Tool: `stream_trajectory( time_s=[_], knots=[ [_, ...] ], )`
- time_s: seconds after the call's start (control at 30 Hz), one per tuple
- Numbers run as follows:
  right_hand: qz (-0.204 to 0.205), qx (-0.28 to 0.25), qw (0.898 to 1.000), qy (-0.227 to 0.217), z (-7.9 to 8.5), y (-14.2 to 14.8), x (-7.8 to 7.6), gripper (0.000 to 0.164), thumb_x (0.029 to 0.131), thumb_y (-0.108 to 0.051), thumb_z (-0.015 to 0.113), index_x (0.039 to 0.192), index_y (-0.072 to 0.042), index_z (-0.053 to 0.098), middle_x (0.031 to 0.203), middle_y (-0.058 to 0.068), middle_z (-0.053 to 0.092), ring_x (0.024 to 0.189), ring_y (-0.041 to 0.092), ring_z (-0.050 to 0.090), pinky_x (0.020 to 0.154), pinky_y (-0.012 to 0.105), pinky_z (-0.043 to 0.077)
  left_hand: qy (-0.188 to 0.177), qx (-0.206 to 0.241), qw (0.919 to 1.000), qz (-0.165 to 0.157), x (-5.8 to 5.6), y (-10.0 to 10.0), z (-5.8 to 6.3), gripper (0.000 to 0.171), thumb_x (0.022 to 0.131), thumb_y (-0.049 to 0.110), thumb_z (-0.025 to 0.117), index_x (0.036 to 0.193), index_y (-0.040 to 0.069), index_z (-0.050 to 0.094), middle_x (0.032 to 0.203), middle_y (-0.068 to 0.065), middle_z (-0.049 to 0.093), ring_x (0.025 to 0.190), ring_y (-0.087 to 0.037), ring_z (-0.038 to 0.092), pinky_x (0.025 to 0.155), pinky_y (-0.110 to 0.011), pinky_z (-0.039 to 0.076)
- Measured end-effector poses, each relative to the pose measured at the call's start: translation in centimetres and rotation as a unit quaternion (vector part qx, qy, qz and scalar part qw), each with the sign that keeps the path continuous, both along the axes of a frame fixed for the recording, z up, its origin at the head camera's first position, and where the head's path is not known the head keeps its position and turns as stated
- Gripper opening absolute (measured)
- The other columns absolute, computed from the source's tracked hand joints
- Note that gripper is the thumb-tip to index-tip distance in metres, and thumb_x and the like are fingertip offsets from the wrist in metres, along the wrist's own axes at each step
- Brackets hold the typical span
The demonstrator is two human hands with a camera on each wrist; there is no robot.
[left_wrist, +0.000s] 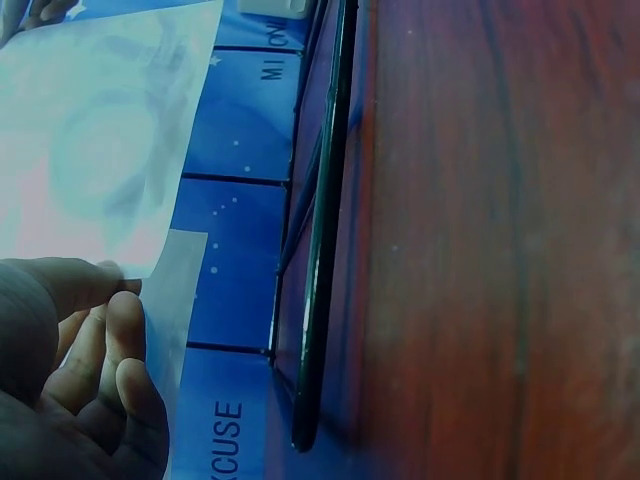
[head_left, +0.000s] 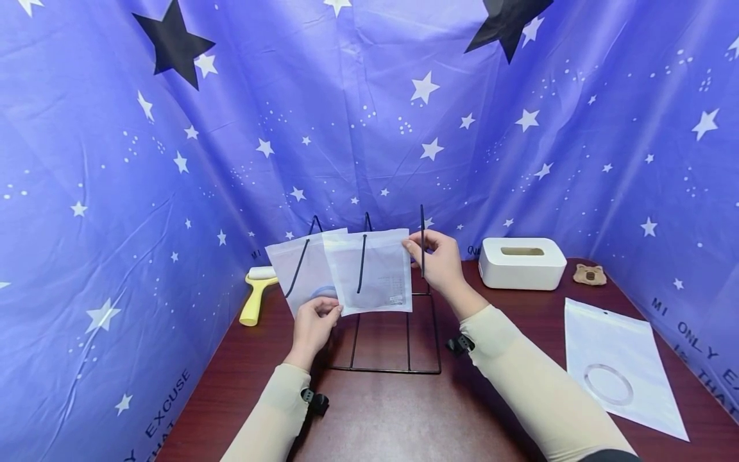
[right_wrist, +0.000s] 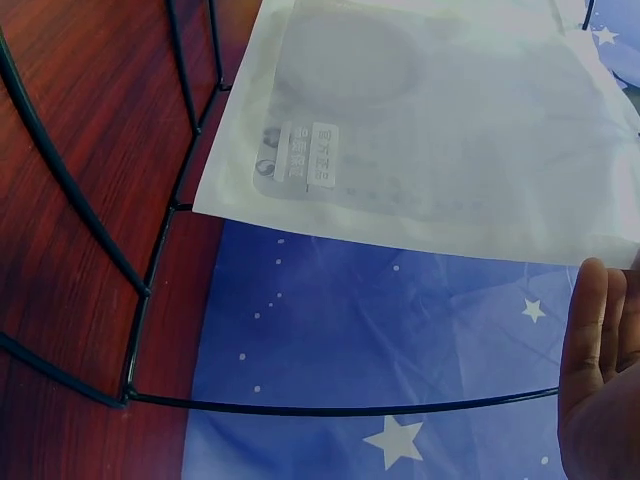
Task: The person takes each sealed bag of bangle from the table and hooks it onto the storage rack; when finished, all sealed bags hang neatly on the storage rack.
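pouch [head_left: 383,273] between both hands [head_left: 314,326] [head_left: 443,262]

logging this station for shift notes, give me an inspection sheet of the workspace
Surface: red-brown wood-grain table.
Job's things: translucent front pouch overlapping rear pouch, both at black wire rack.
Clutter: yellow-handled roller, white box, small brown bear-shaped item, flat white pouch showing a ring.
Grippers: left hand pinches front pouch's lower corner; right hand pinches its upper corner.
Cables: nothing seen.
Surroundings: blue star-patterned curtain.
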State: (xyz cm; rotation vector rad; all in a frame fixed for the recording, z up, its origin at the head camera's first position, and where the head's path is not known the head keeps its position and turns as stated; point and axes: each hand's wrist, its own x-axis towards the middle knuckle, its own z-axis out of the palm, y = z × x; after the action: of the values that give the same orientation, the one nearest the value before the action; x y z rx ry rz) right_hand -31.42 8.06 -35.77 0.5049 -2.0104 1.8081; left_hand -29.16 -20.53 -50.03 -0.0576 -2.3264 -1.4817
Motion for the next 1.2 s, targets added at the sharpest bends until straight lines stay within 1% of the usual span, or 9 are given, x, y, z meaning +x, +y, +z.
stream_trajectory(
  time_s=[0.2, 0.23, 0.47, 0.53, 0.63, 0.67, 0.93, 1.07, 1.2],
  knots=[
    [0.001, 0.003, 1.0, 0.007, -0.05, 0.15, 0.13, 0.014, 0.096, -0.006, 0.077, 0.097, 0.008, 0.074, 0.09, 0.026, 0.073, 0.076, 0.051, 0.069, 0.059, 0.03, 0.06, -0.008, -0.001, 1.0, 0.005, -0.03, 0.03, 0.16, 0.006, 0.092, 0.01, 0.082, 0.097, 0.007, 0.08, 0.083, -0.005, 0.077, 0.06, -0.012, 0.067, 0.058, -0.024, 0.053],
    [0.0, 0.005, 1.0, 0.01, -0.08, 0.17, 0.14, 0.014, 0.096, -0.006, 0.077, 0.096, 0.008, 0.074, 0.089, 0.025, 0.073, 0.074, 0.045, 0.07, 0.059, 0.03, 0.06, -0.009, -0.002, 0.9999, 0.005, -0.04, 0.02, 0.18, 0.006, 0.092, 0.01, 0.082, 0.097, 0.007, 0.08, 0.084, -0.005, 0.077, 0.06, -0.012, 0.067, 0.058, -0.024, 0.054],
    [-0.004, 0.012, 1.0, 0.018, -0.2, 0.31, 0.18, 0.014, 0.096, -0.008, 0.078, 0.097, 0.006, 0.075, 0.084, 0.021, 0.072, 0.071, 0.04, 0.071, 0.058, 0.03, 0.059, -0.015, -0.014, 0.9997, 0.014, -0.08, -0.05, 0.3, 0.006, 0.092, 0.013, 0.082, 0.097, 0.009, 0.08, 0.082, 0.0, 0.076, 0.061, -0.013, 0.068, 0.059, -0.025, 0.054],
    [-0.003, 0.013, 1.0, 0.018, -0.26, 0.38, 0.17, 0.014, 0.095, -0.008, 0.078, 0.097, 0.006, 0.075, 0.083, 0.02, 0.072, 0.067, 0.029, 0.071, 0.058, 0.03, 0.059, -0.014, -0.015, 0.9997, 0.015, 0.0, -0.07, 0.35, 0.006, 0.092, 0.012, 0.082, 0.097, 0.009, 0.08, 0.082, -0.001, 0.076, 0.061, -0.013, 0.068, 0.059, -0.025, 0.054],
    [-0.005, 0.018, 1.0, 0.022, -0.35, 0.46, 0.21, 0.014, 0.095, -0.008, 0.078, 0.097, 0.005, 0.075, 0.082, 0.019, 0.072, 0.063, 0.008, 0.067, 0.056, 0.029, 0.058, -0.015, -0.016, 0.9996, 0.016, 0.07, -0.1, 0.4, 0.006, 0.092, 0.012, 0.082, 0.097, 0.009, 0.079, 0.082, -0.001, 0.076, 0.061, -0.013, 0.068, 0.059, -0.026, 0.054],
    [-0.004, 0.019, 1.0, 0.024, -0.36, 0.48, 0.25, 0.014, 0.095, -0.007, 0.078, 0.098, 0.006, 0.075, 0.082, 0.02, 0.072, 0.062, 0.006, 0.066, 0.056, 0.029, 0.058, -0.016, -0.016, 0.9996, 0.017, 0.08, -0.11, 0.42, 0.007, 0.092, 0.012, 0.082, 0.097, 0.009, 0.079, 0.082, -0.001, 0.076, 0.061, -0.014, 0.068, 0.059, -0.026, 0.054],
    [0.004, 0.019, 0.999, 0.031, -0.12, 0.43, 0.83, 0.013, 0.094, -0.004, 0.078, 0.098, 0.008, 0.073, 0.082, 0.024, 0.071, 0.061, 0.005, 0.066, 0.054, 0.029, 0.057, -0.023, -0.023, 0.9993, 0.02, 0.22, -0.22, 0.48, 0.008, 0.092, 0.015, 0.083, 0.098, 0.011, 0.08, 0.083, 0.001, 0.077, 0.061, -0.013, 0.068, 0.06, -0.026, 0.054],
    [0.004, 0.021, 0.999, 0.04, -0.09, 0.5, 0.86, 0.012, 0.094, -0.002, 0.078, 0.098, 0.008, 0.073, 0.08, 0.026, 0.069, 0.061, 0.005, 0.067, 0.055, 0.029, 0.058, -0.016, -0.024, 0.9995, 0.016, 0.41, -0.37, 0.46, 0.009, 0.09, 0.013, 0.084, 0.097, 0.012, 0.08, 0.083, 0.0, 0.077, 0.06, -0.013, 0.068, 0.06, -0.026, 0.054],
    [0.004, 0.023, 0.999, 0.045, -0.23, 0.73, 0.81, 0.012, 0.093, -0.002, 0.078, 0.099, 0.008, 0.074, 0.081, 0.031, 0.068, 0.06, 0.008, 0.067, 0.057, 0.031, 0.058, -0.01, -0.021, 0.9997, 0.007, 0.63, -0.57, 0.55, 0.011, 0.089, 0.013, 0.085, 0.098, 0.01, 0.079, 0.084, -0.001, 0.077, 0.059, -0.015, 0.069, 0.059, -0.028, 0.056]
  ],
)
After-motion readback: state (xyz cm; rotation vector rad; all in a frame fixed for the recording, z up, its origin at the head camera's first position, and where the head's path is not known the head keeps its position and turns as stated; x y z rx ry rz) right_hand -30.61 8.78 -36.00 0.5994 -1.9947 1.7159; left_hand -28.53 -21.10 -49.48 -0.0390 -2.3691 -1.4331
